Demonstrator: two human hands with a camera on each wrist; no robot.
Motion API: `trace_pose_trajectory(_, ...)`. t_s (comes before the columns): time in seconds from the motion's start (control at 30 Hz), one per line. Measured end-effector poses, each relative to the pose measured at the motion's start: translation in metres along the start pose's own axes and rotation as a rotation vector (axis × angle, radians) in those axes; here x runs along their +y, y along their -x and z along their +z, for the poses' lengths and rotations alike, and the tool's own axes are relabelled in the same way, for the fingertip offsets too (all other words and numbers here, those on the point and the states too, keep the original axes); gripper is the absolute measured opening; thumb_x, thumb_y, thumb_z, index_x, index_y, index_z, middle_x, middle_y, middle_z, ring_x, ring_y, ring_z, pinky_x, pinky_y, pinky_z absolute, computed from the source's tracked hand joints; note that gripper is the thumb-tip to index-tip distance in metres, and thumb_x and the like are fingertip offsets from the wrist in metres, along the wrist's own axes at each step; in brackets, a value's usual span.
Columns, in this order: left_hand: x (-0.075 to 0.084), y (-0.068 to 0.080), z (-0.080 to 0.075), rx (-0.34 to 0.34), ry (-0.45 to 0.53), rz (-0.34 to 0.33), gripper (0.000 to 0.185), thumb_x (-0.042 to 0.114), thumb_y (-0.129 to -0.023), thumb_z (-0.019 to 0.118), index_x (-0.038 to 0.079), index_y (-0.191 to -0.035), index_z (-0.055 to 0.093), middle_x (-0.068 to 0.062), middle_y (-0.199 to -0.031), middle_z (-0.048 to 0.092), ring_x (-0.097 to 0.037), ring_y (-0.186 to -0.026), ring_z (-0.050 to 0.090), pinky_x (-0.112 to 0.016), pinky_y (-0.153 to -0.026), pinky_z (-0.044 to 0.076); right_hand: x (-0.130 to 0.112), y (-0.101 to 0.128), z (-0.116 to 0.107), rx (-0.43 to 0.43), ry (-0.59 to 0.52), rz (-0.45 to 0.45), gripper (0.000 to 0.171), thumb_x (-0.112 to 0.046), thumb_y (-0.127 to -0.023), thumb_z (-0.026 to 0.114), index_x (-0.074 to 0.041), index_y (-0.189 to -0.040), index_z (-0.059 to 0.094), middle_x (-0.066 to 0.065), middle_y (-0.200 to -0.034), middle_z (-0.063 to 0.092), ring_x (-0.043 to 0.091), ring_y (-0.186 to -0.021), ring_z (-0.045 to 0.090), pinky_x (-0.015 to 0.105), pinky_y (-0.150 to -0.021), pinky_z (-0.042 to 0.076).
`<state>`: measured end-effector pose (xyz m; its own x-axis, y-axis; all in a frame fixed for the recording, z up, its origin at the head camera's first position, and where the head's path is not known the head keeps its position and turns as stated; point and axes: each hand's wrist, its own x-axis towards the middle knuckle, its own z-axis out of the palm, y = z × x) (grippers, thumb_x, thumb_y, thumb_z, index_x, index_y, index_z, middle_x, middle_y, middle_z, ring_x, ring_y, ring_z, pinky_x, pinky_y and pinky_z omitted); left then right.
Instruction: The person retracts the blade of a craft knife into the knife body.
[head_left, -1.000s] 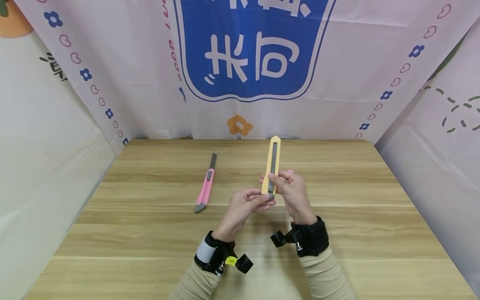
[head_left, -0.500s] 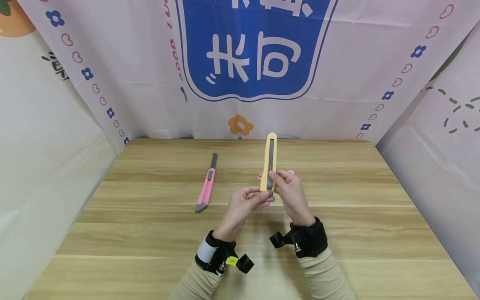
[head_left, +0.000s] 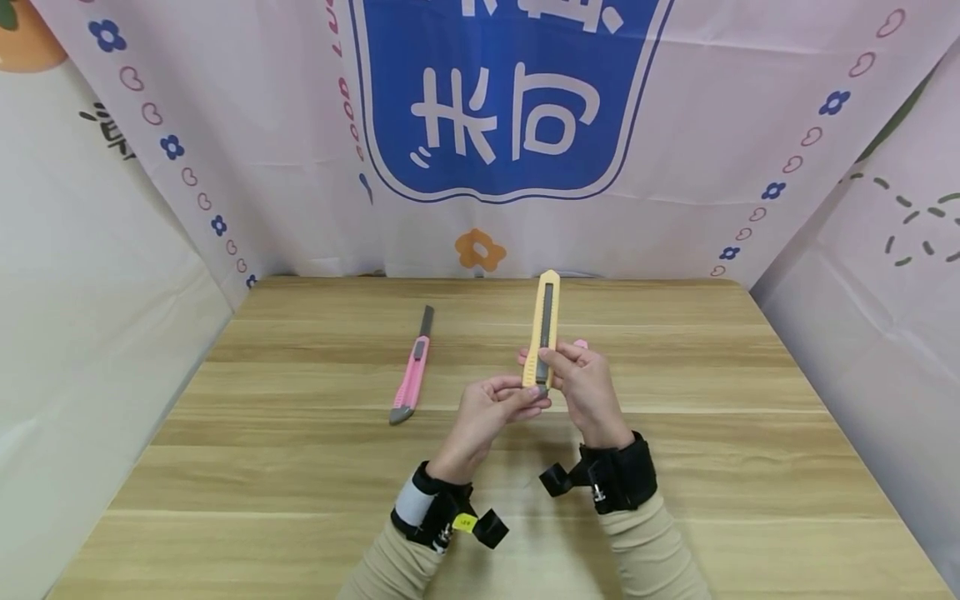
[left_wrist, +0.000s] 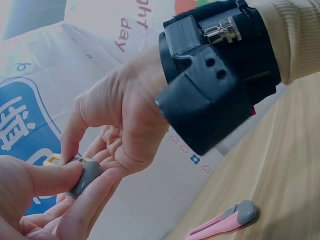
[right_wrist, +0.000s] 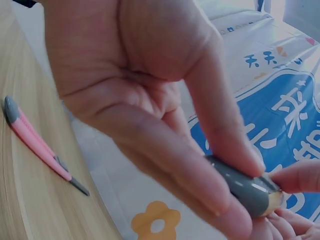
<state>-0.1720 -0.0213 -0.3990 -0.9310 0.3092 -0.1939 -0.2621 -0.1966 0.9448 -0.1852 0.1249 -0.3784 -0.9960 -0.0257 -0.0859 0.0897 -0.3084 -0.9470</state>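
Observation:
In the head view a yellow utility knife [head_left: 546, 321] stands lengthwise between both hands, its slotted body pointing to the back of the table. My left hand [head_left: 486, 412] pinches its grey end cap [left_wrist: 85, 177] between thumb and fingers. The right hand [head_left: 588, 392] holds the lower body, thumb on the slotted face. A long grey strip shows in the slot; no blade sticks out at the far tip. To the left lies a pink utility knife [head_left: 412, 371] with its blade out. Small bits of something pink [head_left: 581, 343] show behind the right hand; the rest is hidden.
The wooden table [head_left: 300, 483] ends at a printed cloth backdrop [head_left: 300, 183]. White cloths [head_left: 90, 292] hang at both sides. Black cuffs with small cameras [head_left: 618, 473] sit on both wrists.
The yellow utility knife shifts slightly left, then back right, staying in both hands. The pink utility knife has not moved.

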Motion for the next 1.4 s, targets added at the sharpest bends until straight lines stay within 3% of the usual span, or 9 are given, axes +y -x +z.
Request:
trace_pose_trajectory(0.2, 0.001, 0.003, -0.004, 0.019, -0.006, -0.006, 0.028, 0.004, -0.091, 0.063, -0.008, -0.116, 0.061, -0.022, -0.104, 0.073, -0.01, -0.081, 0.074, -0.03, -0.085, 0.06, 0.001, -0.002, 0.003, -0.018, 0.015, 0.021, 0.04, 0.001, -0.095, 0.052, 0.014, -0.132, 0.047, 0.019, -0.142, 0.036, 0.011, -0.093, 0.074, 0.019, -0.081, 0.06)
trace_pose_trajectory(0.33, 0.0, 0.002, -0.003, 0.018, -0.045, 0.02, 0.029, 0.006, -0.091, 0.063, -0.008, -0.116, 0.061, -0.025, -0.106, 0.072, -0.012, -0.083, 0.074, -0.035, -0.088, 0.06, 0.002, -0.002, 0.002, -0.028, 0.01, 0.013, 0.04, 0.0, -0.096, 0.051, 0.015, -0.132, 0.046, 0.019, -0.148, 0.026, 0.006, -0.089, 0.073, 0.016, -0.079, 0.059)
trace_pose_trajectory(0.43, -0.002, 0.001, -0.001, 0.039, -0.18, 0.095, 0.033, 0.012, -0.09, 0.066, -0.009, -0.116, 0.062, -0.027, -0.105, 0.071, -0.019, -0.086, 0.075, -0.035, -0.085, 0.061, 0.003, -0.001, 0.001, -0.015, 0.011, 0.017, 0.04, -0.001, -0.096, 0.051, 0.017, -0.132, 0.046, 0.015, -0.153, 0.011, 0.005, -0.089, 0.073, 0.015, -0.078, 0.059)
trace_pose_trajectory(0.53, -0.003, 0.001, 0.002, 0.124, -0.387, 0.213, 0.04, 0.019, -0.087, 0.071, -0.009, -0.115, 0.063, -0.026, -0.104, 0.072, -0.027, -0.09, 0.074, -0.03, -0.078, 0.063, 0.005, -0.001, 0.001, 0.015, 0.02, 0.018, 0.039, -0.001, -0.095, 0.052, 0.017, -0.129, 0.048, 0.029, -0.153, 0.026, 0.007, -0.09, 0.073, 0.017, -0.08, 0.059)
trace_pose_trajectory(0.63, -0.004, 0.003, 0.003, 0.216, -0.54, 0.323, 0.046, 0.018, -0.084, 0.075, -0.008, -0.119, 0.061, -0.024, -0.105, 0.072, -0.031, -0.093, 0.073, -0.027, -0.077, 0.063, 0.007, -0.003, 0.003, 0.041, 0.031, 0.015, 0.037, -0.002, -0.095, 0.054, 0.017, -0.126, 0.051, 0.03, -0.128, 0.059, 0.008, -0.09, 0.074, 0.02, -0.081, 0.06)
trace_pose_trajectory(0.73, -0.003, 0.005, 0.005, 0.252, -0.605, 0.403, 0.052, 0.014, -0.082, 0.076, -0.007, -0.126, 0.057, -0.023, -0.108, 0.07, -0.032, -0.097, 0.071, -0.032, -0.083, 0.062, 0.008, -0.004, 0.005, 0.065, 0.051, 0.017, 0.036, -0.003, -0.094, 0.055, 0.015, -0.125, 0.053, 0.016, -0.108, 0.074, 0.006, -0.087, 0.073, 0.021, -0.081, 0.059)
trace_pose_trajectory(0.97, -0.002, 0.011, 0.009, 0.348, -0.791, 0.532, 0.054, 0.013, -0.077, 0.08, 0.001, -0.126, 0.061, -0.016, -0.108, 0.071, -0.026, -0.098, 0.071, -0.032, -0.081, 0.062, 0.01, -0.004, 0.012, 0.102, 0.087, 0.03, 0.035, -0.004, -0.094, 0.054, 0.016, -0.124, 0.053, -0.009, -0.082, 0.073, 0.003, -0.084, 0.07, 0.016, -0.076, 0.058)
trace_pose_trajectory(1.2, -0.003, 0.014, 0.011, 0.405, -0.851, 0.596, 0.055, 0.016, -0.072, 0.084, 0.001, -0.122, 0.064, -0.015, -0.104, 0.065, -0.023, -0.087, 0.07, -0.027, -0.073, 0.063, 0.015, -0.003, 0.019, 0.126, 0.169, 0.028, 0.032, -0.006, -0.094, 0.056, 0.013, -0.12, 0.06, 0.005, -0.095, 0.071, 0.002, -0.082, 0.066, 0.017, -0.073, 0.057)
trace_pose_trajectory(1.4, -0.003, 0.013, 0.01, 0.435, -0.889, 0.569, 0.057, 0.016, -0.07, 0.085, 0.001, -0.121, 0.065, -0.016, -0.102, 0.065, -0.021, -0.075, 0.068, -0.028, -0.066, 0.062, 0.021, -0.002, 0.023, 0.119, 0.233, 0.018, 0.029, -0.008, -0.093, 0.059, 0.007, -0.117, 0.063, 0.02, -0.108, 0.072, 0.006, -0.085, 0.067, 0.019, -0.072, 0.054)
